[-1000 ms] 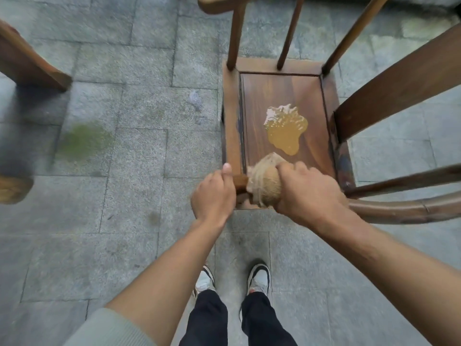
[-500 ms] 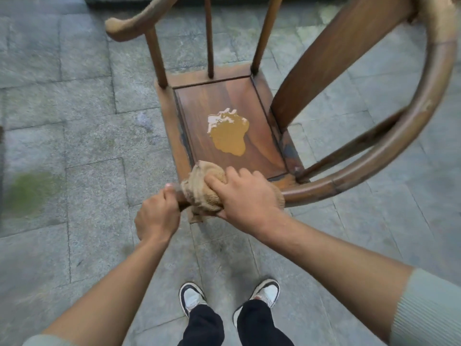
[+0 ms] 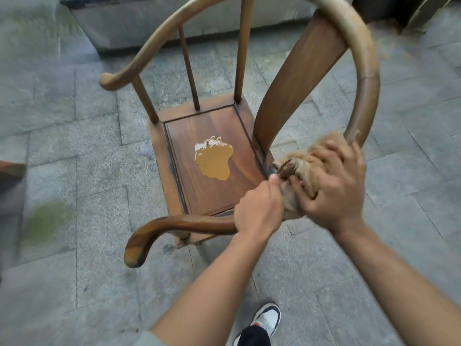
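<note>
Work in hand: rubbing the curved brown wooden top rail point(image 3: 365, 96) of a horseshoe-back armchair with a tan fuzzy cloth point(image 3: 303, 162). Fingers of the right hand point(image 3: 334, 188) are curled over the cloth, clamping it round the rail at the bend where the armrest turns up into the back. Fingers of the left hand point(image 3: 258, 211) are fisted round the bare rail, thumb up, touching the cloth's 8 o'clock side.

The cloth lies at 2 o'clock from the left hand; the right hand is already on it, so it is the nearer one. The rail's long axis runs from the scrolled arm end at 8 o'clock, through both hands, then arcs up toward 12 o'clock. The next stroke likely follows that arc, since the upper section looks paler and dusty.

No real containers. The recessed dark wooden seat panel point(image 3: 199, 196) carries a glossy ochre patch point(image 3: 214, 162), at 9 o'clock from the cloth and well apart. Grey stone paving point(image 3: 74, 146) lies underneath.
</note>
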`<state>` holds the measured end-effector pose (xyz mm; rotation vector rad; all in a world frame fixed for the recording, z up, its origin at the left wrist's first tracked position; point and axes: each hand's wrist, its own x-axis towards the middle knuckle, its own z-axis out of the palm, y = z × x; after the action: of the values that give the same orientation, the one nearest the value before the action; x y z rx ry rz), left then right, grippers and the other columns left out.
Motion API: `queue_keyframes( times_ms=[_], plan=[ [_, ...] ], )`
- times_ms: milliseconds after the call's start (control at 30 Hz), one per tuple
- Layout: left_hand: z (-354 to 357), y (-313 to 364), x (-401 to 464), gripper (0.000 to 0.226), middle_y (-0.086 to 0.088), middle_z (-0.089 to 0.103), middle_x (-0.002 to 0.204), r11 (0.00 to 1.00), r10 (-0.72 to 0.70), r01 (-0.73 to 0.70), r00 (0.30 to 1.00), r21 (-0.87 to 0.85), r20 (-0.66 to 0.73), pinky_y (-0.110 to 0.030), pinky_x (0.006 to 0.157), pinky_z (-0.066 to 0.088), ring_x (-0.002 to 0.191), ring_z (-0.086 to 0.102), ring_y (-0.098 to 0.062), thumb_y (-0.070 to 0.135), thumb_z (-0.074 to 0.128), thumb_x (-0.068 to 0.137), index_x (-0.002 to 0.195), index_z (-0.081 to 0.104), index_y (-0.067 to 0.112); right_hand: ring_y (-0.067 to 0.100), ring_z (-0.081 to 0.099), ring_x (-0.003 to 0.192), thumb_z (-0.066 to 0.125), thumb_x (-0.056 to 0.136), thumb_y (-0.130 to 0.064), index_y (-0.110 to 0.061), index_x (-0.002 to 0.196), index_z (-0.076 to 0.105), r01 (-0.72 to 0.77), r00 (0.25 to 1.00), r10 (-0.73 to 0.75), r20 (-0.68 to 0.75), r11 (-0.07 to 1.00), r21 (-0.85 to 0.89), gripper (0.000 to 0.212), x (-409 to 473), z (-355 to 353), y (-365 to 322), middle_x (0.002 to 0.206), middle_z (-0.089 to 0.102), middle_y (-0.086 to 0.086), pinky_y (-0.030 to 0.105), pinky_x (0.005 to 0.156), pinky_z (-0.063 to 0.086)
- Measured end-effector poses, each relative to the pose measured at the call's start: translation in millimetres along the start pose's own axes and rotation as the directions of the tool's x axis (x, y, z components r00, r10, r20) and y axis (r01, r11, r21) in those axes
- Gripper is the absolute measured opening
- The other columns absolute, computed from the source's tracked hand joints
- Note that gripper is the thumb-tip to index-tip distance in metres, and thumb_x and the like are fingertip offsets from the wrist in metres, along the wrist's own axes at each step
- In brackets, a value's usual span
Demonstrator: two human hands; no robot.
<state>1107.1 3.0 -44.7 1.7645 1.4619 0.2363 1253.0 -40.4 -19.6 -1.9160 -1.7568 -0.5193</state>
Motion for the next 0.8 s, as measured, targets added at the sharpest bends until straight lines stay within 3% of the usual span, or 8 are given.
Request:
queue_keyframes(
  times_ms=[67,200,267,400,500,633,733,800],
  plan=[
    [-0.9,-4.9,-0.3,0.091,-0.013,0.071,0.102,0.994,-0.104,0.105,0.993,0.017,-0.059,-0.046,0.077,0.042,0.095,0.064,-0.037,0.075,-0.006,0.086,0.101,0.067,0.022,0.039,0.046,0.131,0.066,0.086,-0.048,-0.009,0.097,0.077,-0.072,0.997,0.071,0.004,0.996,0.047,0.042,-17.4,3.5,-12.4,0.123,0.066,0.014,0.066,0.114,0.024],
    [2.3,0.4,4.3,0.100,-0.009,0.073,0.091,0.975,-0.216,0.221,0.966,0.021,-0.142,-0.042,0.072,0.035,0.087,0.065,-0.032,0.079,-0.008,0.083,0.084,0.071,0.017,0.038,0.045,0.134,0.078,0.067,-0.036,-0.019,0.098,0.078,0.084,0.993,-0.097,0.068,0.983,0.165,0.035,-7.5,-2.7,20.5,0.126,0.064,0.013,0.066,0.118,0.020],
    [1.5,7.8,5.0,0.099,0.001,0.068,0.077,0.970,-0.225,0.235,0.965,0.064,-0.135,-0.040,0.068,0.034,0.074,0.061,-0.025,0.081,-0.010,0.081,0.074,0.068,0.020,0.037,0.044,0.136,0.081,0.067,-0.036,-0.021,0.092,0.078,0.071,0.995,-0.083,0.051,0.976,0.207,0.030,19.2,-5.4,49.1,0.131,0.060,0.014,0.064,0.118,0.022],
    [9.3,25.8,1.5,0.097,0.006,0.065,0.069,0.962,-0.228,0.250,0.956,0.110,-0.184,-0.035,0.061,0.036,0.067,0.058,-0.014,0.082,-0.011,0.081,0.069,0.067,0.025,0.036,0.034,0.139,0.084,0.067,-0.026,-0.025,0.097,0.074,-0.174,0.984,0.174,0.036,0.904,0.390,0.031,89.7,-8.9,104.1,0.146,0.039,0.012,0.052,0.115,0.030],
    [25.2,67.5,3.6,0.082,0.004,0.060,0.060,0.991,-0.116,0.123,0.985,0.050,-0.128,-0.033,0.062,0.043,0.061,0.058,-0.013,0.079,-0.004,0.088,0.062,0.054,0.026,0.032,0.034,0.136,0.077,0.069,-0.017,-0.037,0.111,0.061,-0.424,0.906,0.363,0.219,0.793,0.438,0.050,155.9,-3.9,132.3,0.154,0.025,0.004,0.038,0.113,0.035],
    [38.1,140.0,26.7,0.049,0.005,0.057,0.089,0.993,0.120,-0.118,0.988,0.018,-0.095,-0.045,0.079,0.048,0.087,0.053,-0.017,0.060,0.006,0.097,0.089,0.049,0.039,0.026,0.054,0.114,0.070,0.067,-0.007,-0.045,0.123,0.046,-0.510,0.858,0.404,0.316,0.742,0.435,0.072,212.6,5.0,149.5,0.143,0.036,-0.004,0.039,0.093,0.052],
    [39.6,185.9,55.3,0.051,0.002,0.050,0.126,0.987,0.144,-0.153,0.979,-0.057,-0.143,-0.041,0.099,0.041,0.120,0.044,-0.016,0.056,0.017,0.099,0.128,0.048,0.028,0.023,0.048,0.129,0.075,0.075,-0.010,-0.042,0.150,0.024,-0.584,0.811,0.446,0.378,0.658,0.476,0.096,193.1,5.9,149.0,0.158,0.028,-0.008,0.033,0.090,0.050],
    [39.7,203.1,66.2,0.049,0.003,0.048,0.132,0.976,0.155,-0.177,0.974,-0.129,-0.168,-0.042,0.103,0.040,0.126,0.044,-0.016,0.048,0.021,0.099,0.132,0.047,0.022,0.022,0.039,0.140,0.077,0.077,-0.016,-0.034,0.159,0.010,-0.583,0.811,0.434,0.393,0.655,0.480,0.107,166.4,5.0,146.7,0.165,0.017,-0.009,0.027,0.094,0.039]
  ],
)
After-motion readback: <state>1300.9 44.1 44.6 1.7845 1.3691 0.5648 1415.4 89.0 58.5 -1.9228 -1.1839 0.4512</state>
